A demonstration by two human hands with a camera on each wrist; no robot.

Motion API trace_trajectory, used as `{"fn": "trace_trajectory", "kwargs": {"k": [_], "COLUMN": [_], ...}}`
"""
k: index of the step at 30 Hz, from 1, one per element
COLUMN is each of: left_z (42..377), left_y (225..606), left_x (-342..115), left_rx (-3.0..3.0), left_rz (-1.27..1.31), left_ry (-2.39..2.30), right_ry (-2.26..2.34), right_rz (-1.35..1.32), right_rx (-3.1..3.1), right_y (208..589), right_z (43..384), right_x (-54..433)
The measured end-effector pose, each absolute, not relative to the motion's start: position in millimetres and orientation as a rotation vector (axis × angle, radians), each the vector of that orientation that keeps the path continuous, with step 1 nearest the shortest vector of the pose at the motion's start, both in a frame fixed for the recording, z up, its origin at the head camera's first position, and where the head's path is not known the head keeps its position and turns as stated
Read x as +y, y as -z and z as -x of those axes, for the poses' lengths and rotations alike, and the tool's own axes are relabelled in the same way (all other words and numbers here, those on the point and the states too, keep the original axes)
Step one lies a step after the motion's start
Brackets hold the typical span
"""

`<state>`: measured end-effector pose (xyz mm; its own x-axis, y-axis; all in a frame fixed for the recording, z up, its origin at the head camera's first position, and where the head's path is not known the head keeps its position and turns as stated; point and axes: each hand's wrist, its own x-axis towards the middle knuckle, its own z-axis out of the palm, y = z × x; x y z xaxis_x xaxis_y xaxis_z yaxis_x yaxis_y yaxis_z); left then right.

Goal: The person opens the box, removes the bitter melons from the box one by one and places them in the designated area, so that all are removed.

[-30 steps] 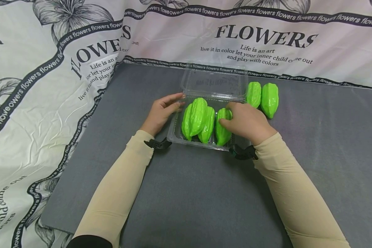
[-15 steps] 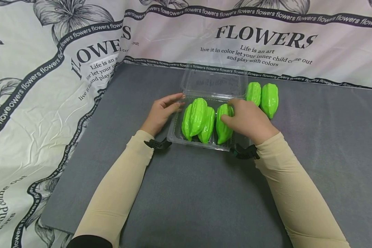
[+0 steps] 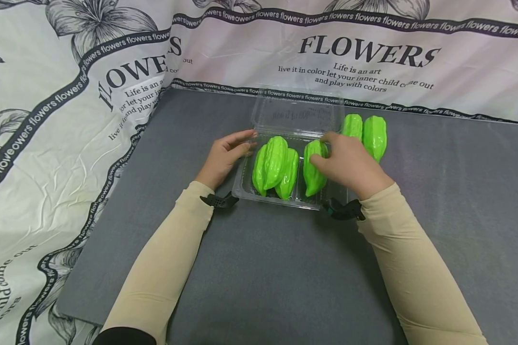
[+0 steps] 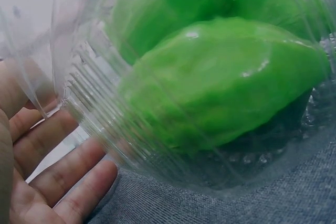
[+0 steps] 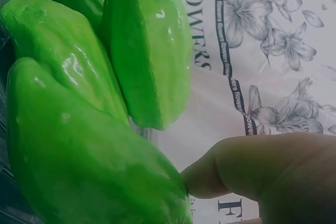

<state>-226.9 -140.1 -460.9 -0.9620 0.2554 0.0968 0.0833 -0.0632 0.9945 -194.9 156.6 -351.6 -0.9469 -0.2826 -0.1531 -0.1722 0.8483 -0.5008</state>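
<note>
In the head view, a clear plastic clamshell box (image 3: 311,204) stands with its lid (image 3: 300,112) raised at the back. Three green ribbed star fruits (image 3: 276,163) lie grouped in its left half, one on top of the others. My right hand (image 3: 351,163) pinches another star fruit (image 3: 314,175) over the right half; the thumb (image 5: 205,179) presses its end in the right wrist view. At the box's left side rests my left hand (image 3: 226,155). The left wrist view shows its fingers (image 4: 68,179) loosely extended along the ridged plastic wall.
Two more star fruits (image 3: 374,136) lie on the grey tabletop (image 3: 259,278) behind my right hand, just right of the lid. A white flower-printed cloth (image 3: 224,52) hangs along the back and left edges of the table.
My right hand has moved slightly back and to the right, carrying the pinched star fruit with it. The gap to the grouped fruits has widened. My left hand stays in place.
</note>
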Motion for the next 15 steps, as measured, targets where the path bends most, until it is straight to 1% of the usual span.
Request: {"fn": "trace_trajectory", "kwargs": {"k": [15], "left_z": [225.8], "left_y": [459.9], "left_x": [-139.4], "left_rx": [2.066], "left_rz": [-0.377], "left_ry": [-2.171], "right_ry": [0.772], "right_rz": [0.333], "right_rx": [2.821], "right_y": [342.7], "right_z": [192.8], "right_x": [161.9]}}
